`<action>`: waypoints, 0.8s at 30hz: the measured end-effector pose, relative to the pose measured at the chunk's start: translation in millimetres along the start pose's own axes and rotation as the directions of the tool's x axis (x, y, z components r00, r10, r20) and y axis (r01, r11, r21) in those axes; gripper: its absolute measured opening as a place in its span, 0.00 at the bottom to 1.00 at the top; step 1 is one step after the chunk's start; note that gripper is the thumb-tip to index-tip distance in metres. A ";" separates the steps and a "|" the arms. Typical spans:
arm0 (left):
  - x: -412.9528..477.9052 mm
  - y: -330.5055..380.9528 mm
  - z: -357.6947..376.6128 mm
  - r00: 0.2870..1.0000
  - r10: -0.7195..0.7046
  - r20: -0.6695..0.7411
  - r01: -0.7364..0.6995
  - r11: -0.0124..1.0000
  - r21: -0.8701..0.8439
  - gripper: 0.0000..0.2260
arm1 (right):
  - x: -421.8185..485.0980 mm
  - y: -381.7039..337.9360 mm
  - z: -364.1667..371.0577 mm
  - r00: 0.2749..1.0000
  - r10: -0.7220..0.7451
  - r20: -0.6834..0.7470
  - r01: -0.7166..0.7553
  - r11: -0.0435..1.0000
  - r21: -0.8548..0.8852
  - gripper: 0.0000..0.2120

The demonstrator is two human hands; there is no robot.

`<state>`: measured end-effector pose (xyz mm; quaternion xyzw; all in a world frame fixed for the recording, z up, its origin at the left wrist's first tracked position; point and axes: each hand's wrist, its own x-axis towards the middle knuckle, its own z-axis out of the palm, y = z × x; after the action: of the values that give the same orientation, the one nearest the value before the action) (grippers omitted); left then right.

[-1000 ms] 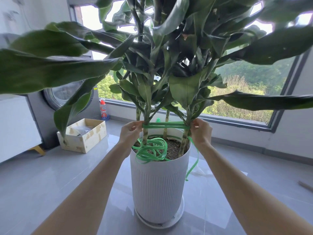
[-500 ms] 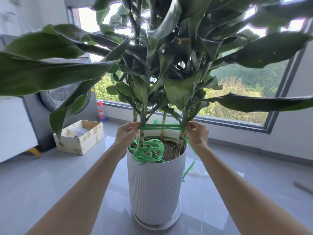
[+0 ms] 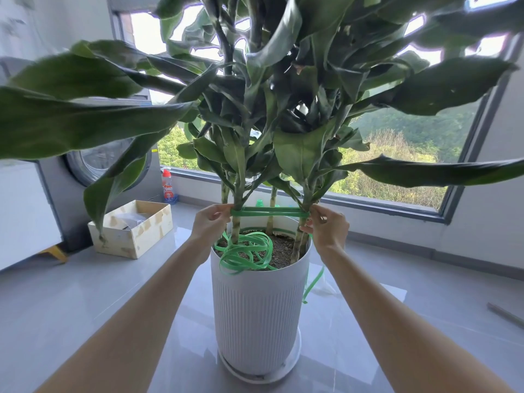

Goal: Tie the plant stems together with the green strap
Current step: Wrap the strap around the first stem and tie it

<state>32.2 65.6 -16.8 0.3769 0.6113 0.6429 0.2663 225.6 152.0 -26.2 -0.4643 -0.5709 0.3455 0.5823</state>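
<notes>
Green strap (image 3: pixel 269 213) is stretched level between the near-left and near-right plant stems (image 3: pixel 237 222), just above the rim of the white pot (image 3: pixel 256 307); left hand (image 3: pixel 209 225) pinches it at the left stem; right hand (image 3: pixel 329 226) pinches it at the right stem; spare strap lies coiled on the soil, one tail hanging down the pot's right side.

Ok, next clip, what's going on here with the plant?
A person is tying a potted plant's stems together. The left hand and the right hand each pinch the green strap, which runs taut across two front stems above the white pot. No knot shows yet. The rest of the strap lies coiled on the soil, with a loose end hanging down the pot's right side.
</notes>
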 end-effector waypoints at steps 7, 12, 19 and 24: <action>-1.1 0.5 -0.2 1.000 0.007 -0.001 -0.007 1.000 0.007 0.09 | -5.5 -1.0 0.5 1.000 0.029 -0.010 -0.029 0.998 0.051 0.12; -1.9 1.2 -0.5 1.000 0.013 0.000 -0.013 1.000 0.017 0.07 | -9.4 -2.2 0.8 0.999 0.044 -0.016 -0.043 0.997 0.064 0.12; -3.1 2.9 -1.3 1.000 0.009 -0.003 -0.009 0.999 0.038 0.09 | -16.7 -2.7 0.2 0.997 0.076 -0.024 -0.073 0.993 0.095 0.11; -5.5 6.9 -2.2 1.000 0.006 -0.002 -0.005 0.998 0.068 0.10 | -24.1 -7.3 -0.2 0.990 0.140 -0.029 -0.137 0.986 0.095 0.11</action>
<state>34.4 59.1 -10.7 0.3866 0.6320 0.6231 0.2509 222.3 127.1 -27.7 -0.4811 -0.5103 0.4030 0.5879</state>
